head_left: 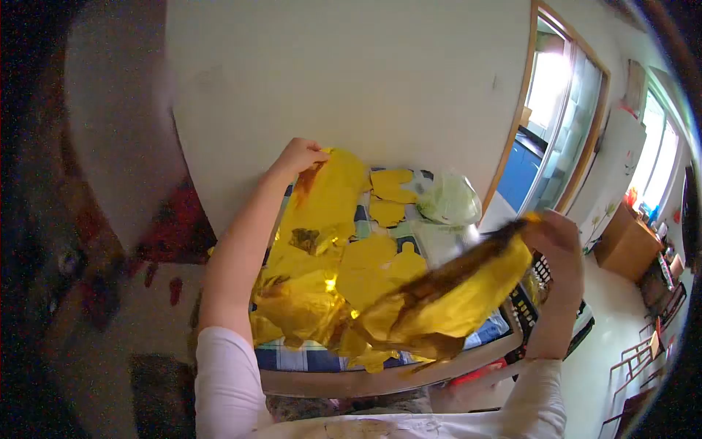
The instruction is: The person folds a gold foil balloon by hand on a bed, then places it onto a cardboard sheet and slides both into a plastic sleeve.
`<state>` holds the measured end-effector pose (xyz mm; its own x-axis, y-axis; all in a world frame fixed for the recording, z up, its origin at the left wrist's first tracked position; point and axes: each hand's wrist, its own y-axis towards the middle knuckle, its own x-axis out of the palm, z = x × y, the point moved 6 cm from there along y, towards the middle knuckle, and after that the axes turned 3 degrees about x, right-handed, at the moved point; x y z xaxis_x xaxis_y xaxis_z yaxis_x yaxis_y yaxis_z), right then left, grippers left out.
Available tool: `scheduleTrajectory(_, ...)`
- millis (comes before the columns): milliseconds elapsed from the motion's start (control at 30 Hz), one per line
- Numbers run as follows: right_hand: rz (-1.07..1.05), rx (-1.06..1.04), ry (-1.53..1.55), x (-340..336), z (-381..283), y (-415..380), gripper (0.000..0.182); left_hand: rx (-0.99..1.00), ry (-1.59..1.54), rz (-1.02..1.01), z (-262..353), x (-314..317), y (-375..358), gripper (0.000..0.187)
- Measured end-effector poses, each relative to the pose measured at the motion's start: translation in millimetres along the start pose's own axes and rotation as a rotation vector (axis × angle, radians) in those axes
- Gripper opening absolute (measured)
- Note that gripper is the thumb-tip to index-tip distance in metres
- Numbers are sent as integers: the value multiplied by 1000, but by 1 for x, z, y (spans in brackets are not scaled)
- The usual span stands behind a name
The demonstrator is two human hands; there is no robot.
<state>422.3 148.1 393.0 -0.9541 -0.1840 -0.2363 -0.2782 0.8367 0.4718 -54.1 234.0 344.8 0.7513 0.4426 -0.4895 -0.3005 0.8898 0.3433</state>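
Note:
My left hand point(301, 155) is raised at the far side of the table, its fingers pinched on the upper edge of a shiny yellow foil sheet point(311, 208). Crumpled foil spreads from there toward the table's front edge. On the right, my right hand point(553, 238), slightly blurred, grips the end of a lifted foil stretch point(468, 300) that hangs in folds over the table. Between my hands lie flat yellow cut-out pieces point(365, 271), one with a rounded knob on top. Smaller yellow pieces point(391, 185) rest farther back.
A blue-and-white checked cloth point(292, 358) covers the table. A pale green plastic bag point(447, 199) sits at its back right corner, by the white wall point(351, 80). A black basket point(523, 307) stands beside the right edge. Beyond are a sliding door point(567, 139) and a wooden cabinet point(627, 238).

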Motion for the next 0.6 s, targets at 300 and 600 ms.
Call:
scheduleTrajectory(300, -25, -320, 304, -53, 65, 1, 20, -83, 616, 213, -119, 8, 154, 21)
scheduleTrajectory(600, -695, -287, 411, -55, 102, 41, 43, 358, -935, 607, -101, 14, 195, 16)
